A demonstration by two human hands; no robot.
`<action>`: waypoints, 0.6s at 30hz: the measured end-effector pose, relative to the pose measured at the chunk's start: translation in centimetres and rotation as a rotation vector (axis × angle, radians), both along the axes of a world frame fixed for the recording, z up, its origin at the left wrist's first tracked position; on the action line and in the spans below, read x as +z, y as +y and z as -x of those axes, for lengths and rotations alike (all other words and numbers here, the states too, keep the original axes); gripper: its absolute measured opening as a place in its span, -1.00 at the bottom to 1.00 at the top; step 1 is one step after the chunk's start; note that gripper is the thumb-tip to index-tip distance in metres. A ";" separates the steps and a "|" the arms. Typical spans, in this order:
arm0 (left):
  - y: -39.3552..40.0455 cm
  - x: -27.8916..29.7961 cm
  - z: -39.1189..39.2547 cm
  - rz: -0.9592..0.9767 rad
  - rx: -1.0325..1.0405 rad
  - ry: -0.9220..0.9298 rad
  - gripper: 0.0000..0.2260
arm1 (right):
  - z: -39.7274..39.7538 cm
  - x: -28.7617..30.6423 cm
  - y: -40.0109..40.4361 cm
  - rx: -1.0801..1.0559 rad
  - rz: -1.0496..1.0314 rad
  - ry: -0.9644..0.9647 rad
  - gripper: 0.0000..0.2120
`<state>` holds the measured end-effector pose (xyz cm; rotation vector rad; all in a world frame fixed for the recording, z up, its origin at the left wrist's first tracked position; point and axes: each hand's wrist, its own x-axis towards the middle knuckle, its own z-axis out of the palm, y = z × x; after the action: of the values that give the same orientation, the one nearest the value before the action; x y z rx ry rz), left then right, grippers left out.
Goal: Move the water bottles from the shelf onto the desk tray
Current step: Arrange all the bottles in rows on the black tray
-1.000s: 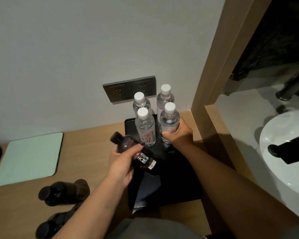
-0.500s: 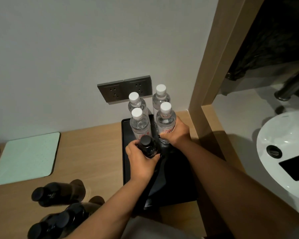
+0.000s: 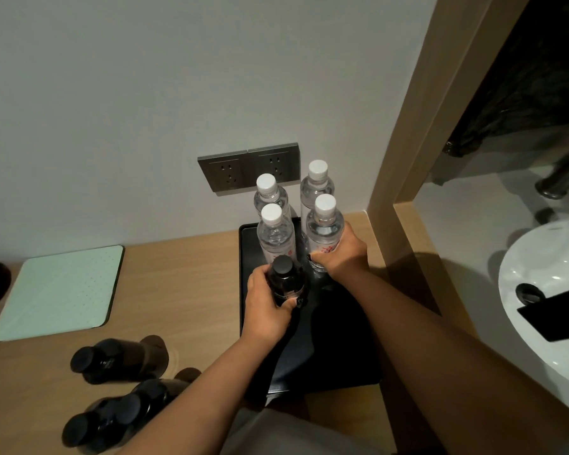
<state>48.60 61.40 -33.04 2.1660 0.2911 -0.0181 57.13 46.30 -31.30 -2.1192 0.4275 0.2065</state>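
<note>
While left hand point(image 3: 267, 310) grips dark bottle point(image 3: 284, 280), right hand point(image 3: 344, 254) grips clear bottle point(image 3: 324, 229), tray point(image 3: 342, 339)

The left hand point(image 3: 266, 308) hides the dark bottle's point(image 3: 284, 280) label; the sink point(image 3: 552, 310) is cut by the right edge.

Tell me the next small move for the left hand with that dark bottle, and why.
Probably lower the dark bottle onto the tray and release. The left hand holds it upright just in front of four clear bottles standing there, with bare tray below; the right hand steadies one clear bottle.
</note>
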 end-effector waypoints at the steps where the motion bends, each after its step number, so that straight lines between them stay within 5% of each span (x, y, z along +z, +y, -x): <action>1: 0.1 -0.1 -0.1 0.005 -0.010 0.002 -0.43 | 0.1 0.0 0.0 0.000 0.004 -0.003 -0.35; 18: 1.2 0.5 0.1 0.057 -0.037 0.020 -0.37 | 1.4 -0.5 0.2 -0.057 -0.086 0.102 -0.20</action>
<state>48.47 62.56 -32.59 2.1158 0.2587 -0.0689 55.71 46.52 -31.85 -2.0153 0.5292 0.2965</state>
